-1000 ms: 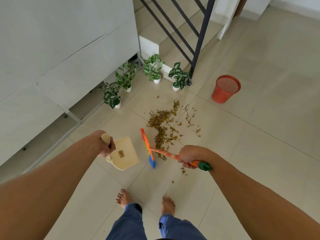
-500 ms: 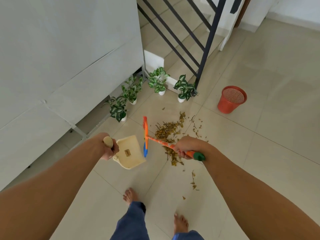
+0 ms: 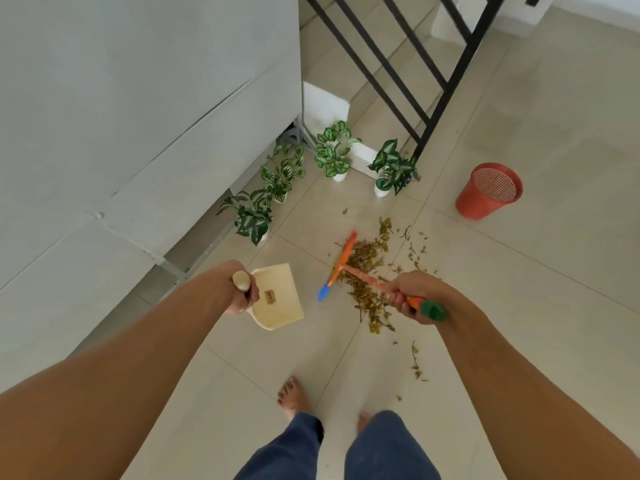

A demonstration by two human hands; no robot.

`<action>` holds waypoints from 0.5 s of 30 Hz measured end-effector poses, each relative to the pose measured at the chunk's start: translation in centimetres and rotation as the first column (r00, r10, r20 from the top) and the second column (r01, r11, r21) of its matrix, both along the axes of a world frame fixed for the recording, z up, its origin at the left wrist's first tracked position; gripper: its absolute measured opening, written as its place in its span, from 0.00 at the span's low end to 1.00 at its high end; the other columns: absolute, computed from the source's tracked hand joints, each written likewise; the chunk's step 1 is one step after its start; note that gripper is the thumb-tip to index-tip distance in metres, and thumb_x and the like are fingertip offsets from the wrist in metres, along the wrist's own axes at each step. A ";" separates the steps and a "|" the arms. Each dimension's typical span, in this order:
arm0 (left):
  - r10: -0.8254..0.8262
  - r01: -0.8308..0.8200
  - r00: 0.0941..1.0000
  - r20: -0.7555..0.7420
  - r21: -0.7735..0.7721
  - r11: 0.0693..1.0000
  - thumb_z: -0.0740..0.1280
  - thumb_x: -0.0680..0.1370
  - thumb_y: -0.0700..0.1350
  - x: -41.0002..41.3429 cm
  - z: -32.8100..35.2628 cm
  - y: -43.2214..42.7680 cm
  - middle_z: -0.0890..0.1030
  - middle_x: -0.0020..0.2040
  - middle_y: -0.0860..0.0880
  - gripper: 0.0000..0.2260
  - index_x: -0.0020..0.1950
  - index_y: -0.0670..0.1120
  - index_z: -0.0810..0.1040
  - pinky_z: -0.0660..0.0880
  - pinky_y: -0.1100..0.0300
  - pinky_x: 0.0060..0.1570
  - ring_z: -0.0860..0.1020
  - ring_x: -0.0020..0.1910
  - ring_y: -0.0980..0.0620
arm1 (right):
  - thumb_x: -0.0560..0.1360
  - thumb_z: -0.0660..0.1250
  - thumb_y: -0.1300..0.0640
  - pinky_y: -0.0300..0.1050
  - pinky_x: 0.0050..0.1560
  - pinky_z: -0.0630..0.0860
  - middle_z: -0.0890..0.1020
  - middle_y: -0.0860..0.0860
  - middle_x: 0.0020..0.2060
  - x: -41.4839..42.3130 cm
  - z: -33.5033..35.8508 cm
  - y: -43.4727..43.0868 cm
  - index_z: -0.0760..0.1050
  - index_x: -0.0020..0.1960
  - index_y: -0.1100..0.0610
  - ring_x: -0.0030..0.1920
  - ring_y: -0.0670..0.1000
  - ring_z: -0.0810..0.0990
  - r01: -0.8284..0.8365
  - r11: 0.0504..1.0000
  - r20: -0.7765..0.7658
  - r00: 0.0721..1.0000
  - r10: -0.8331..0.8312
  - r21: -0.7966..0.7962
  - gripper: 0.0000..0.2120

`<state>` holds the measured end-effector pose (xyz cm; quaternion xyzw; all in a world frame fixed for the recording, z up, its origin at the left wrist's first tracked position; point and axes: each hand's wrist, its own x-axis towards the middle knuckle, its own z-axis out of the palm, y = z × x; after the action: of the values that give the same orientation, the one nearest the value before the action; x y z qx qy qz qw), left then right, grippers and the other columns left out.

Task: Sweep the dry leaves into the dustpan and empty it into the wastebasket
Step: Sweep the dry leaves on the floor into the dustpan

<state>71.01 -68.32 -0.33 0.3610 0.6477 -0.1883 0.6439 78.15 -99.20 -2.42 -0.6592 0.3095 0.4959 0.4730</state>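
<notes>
The left hand (image 3: pixel 242 294) is curled tight round the pale handle of the cream dustpan (image 3: pixel 281 301), whose tray points away toward the plants. The right hand (image 3: pixel 414 296) grips the orange shaft of the small broom (image 3: pixel 342 262) near its green end, with the broom's head set at the left edge of the dry leaves (image 3: pixel 367 275). The heap lies on the pale tiled floor (image 3: pixel 536 289), just in front of the right hand and a little apart from the dustpan, with strays trailing back toward the bare feet (image 3: pixel 292 396). Beyond, four potted plants (image 3: pixel 332 152) line the grey wall (image 3: pixel 121 116) and the foot of the black stair railing (image 3: pixel 415 74). The red wastebasket (image 3: pixel 488 192) stands far right, well apart from the leaves.
</notes>
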 end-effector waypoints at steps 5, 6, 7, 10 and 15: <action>-0.014 0.013 1.000 -0.026 -0.013 1.000 0.58 0.78 0.33 2.1 -0.6 2.0 0.70 0.36 0.45 0.05 0.44 0.41 0.70 0.70 0.69 0.18 0.67 0.26 0.55 | 0.81 0.59 0.61 0.34 0.14 0.64 0.71 0.49 0.27 2.8 -0.4 1.8 0.72 0.57 0.62 0.19 0.42 0.67 0.094 0.990 0.029 0.995 -0.097 0.102 0.07; -0.016 0.015 0.999 -0.030 -0.006 1.000 0.58 0.78 0.33 2.3 -0.7 2.3 0.70 0.36 0.46 0.06 0.44 0.41 0.70 0.71 0.69 0.18 0.67 0.26 0.55 | 0.81 0.59 0.61 0.34 0.14 0.64 0.71 0.49 0.27 3.8 -1.0 2.5 0.72 0.56 0.62 0.19 0.42 0.68 0.112 0.985 0.026 0.993 -0.116 0.130 0.07; -0.019 0.019 0.999 -0.033 0.000 1.000 0.58 0.77 0.32 2.5 -0.7 2.6 0.70 0.37 0.46 0.06 0.44 0.41 0.70 0.71 0.68 0.18 0.67 0.26 0.54 | 0.82 0.58 0.60 0.33 0.14 0.65 0.71 0.49 0.28 4.8 -1.6 3.2 0.72 0.54 0.63 0.18 0.42 0.68 0.129 0.980 0.021 0.991 -0.134 0.153 0.06; -0.043 0.044 0.999 -0.030 0.021 0.999 0.59 0.76 0.31 3.0 -0.8 3.1 0.70 0.38 0.45 0.06 0.43 0.40 0.71 0.69 0.67 0.16 0.69 0.23 0.52 | 0.82 0.57 0.60 0.32 0.14 0.65 0.69 0.49 0.28 7.9 -4.1 5.1 0.70 0.51 0.60 0.17 0.42 0.67 0.221 0.953 -0.005 0.974 -0.225 0.209 0.05; -0.028 0.029 0.999 -0.033 0.029 0.999 0.60 0.75 0.30 4.9 -0.8 2.6 0.71 0.39 0.44 0.06 0.45 0.40 0.71 0.69 0.67 0.17 0.69 0.17 0.50 | 0.82 0.57 0.61 0.33 0.15 0.67 0.70 0.49 0.26 10.1 -7.1 4.2 0.71 0.58 0.61 0.20 0.42 0.68 0.343 0.906 -0.061 0.939 -0.339 0.249 0.07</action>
<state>75.95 -65.75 -1.15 0.3764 0.6555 -0.1938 0.6254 88.30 -94.95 -9.52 -0.5242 0.3571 0.4469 0.6308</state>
